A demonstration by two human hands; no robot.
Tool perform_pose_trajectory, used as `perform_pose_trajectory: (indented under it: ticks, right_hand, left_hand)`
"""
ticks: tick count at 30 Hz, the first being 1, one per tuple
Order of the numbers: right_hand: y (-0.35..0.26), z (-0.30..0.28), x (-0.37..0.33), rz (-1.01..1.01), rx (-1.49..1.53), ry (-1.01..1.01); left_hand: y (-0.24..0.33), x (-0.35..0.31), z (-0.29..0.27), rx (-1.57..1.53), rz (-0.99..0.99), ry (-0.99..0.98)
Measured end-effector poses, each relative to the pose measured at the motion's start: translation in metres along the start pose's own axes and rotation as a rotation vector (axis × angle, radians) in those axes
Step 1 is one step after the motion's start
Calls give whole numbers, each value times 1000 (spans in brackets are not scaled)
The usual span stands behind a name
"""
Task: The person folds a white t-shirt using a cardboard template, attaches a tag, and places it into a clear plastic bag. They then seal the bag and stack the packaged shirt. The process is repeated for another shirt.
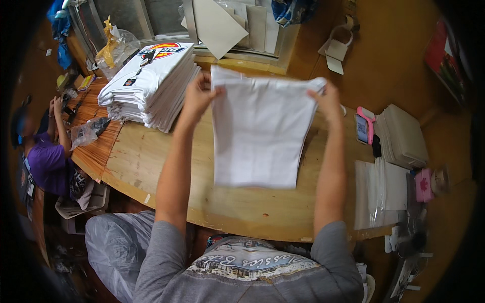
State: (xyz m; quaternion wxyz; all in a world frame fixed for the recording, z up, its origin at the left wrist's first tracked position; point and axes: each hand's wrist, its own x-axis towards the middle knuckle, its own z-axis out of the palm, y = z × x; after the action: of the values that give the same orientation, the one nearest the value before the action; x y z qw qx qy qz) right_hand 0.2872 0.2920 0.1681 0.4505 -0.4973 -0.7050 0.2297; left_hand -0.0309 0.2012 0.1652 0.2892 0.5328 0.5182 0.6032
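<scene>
A folded white T-shirt (258, 139) hangs in front of me over the wooden table, its lower edge near the tabletop. My left hand (200, 96) pinches its upper left corner, and my right hand (326, 100) grips the upper right corner. Both arms are stretched forward. Slight blur shows along the shirt's edges. To the left of my left hand rises a tall stack of folded white T-shirts (151, 86); the top one bears a coloured print and a dark hang tag.
At the right lie a stack of pale boards (402, 134), clear plastic bags (370, 194), a phone (361, 127) beside a pink holder and a pink box (424, 185). A co-worker in a purple shirt (48, 164) sits at the left. A grey plastic bag (118, 247) stands below the table (151, 166).
</scene>
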Motion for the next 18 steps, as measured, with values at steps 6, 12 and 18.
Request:
perform_pose_trajectory:
  ticks: [6, 12, 18]
  right_hand:
    - [-84, -92, -80, -226, -9, -19]
    - [-17, -67, -260, -393, -237, -290]
    - [-5, -56, -349, -182, -443, -570]
  left_hand:
    - [76, -41, -12, 128, 277, -270]
    - [-7, -187, -23, 521, 468, -670]
    - [-28, -275, -27, 672, 338, -885]
